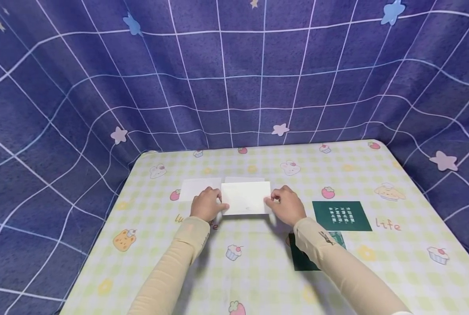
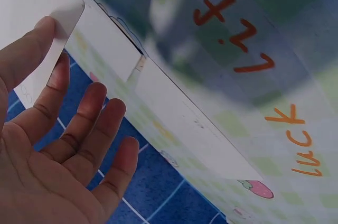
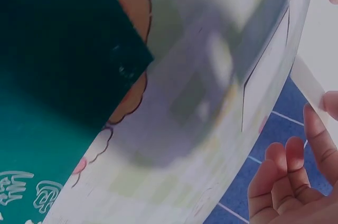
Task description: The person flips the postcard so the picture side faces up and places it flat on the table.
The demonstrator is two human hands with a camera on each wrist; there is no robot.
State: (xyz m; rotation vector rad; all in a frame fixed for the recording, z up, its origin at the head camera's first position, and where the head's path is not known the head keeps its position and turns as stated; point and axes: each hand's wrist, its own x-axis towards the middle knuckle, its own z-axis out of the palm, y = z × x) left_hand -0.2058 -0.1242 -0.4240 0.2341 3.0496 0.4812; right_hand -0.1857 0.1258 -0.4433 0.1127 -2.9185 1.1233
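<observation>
A blank-looking white card (image 1: 245, 197) with small faint print is held up over the table between both hands. My left hand (image 1: 206, 204) pinches its left edge between thumb and index finger; the other fingers (image 2: 105, 129) spread loosely in the left wrist view. On the opposite side, my right hand (image 1: 287, 206) pinches the right edge the same way. Behind the held card, two more white cards lie on the table: one at the left (image 1: 192, 188), and another (image 1: 242, 179) partly hidden by the held card.
Dark green cards lie on the right: one with white writing (image 1: 340, 216), and another (image 1: 303, 258) partly under my right forearm in the head view. A checked tablecloth (image 1: 155, 271) with cartoon prints covers the table. Blue gridded curtain (image 1: 242, 96) surrounds the back and sides.
</observation>
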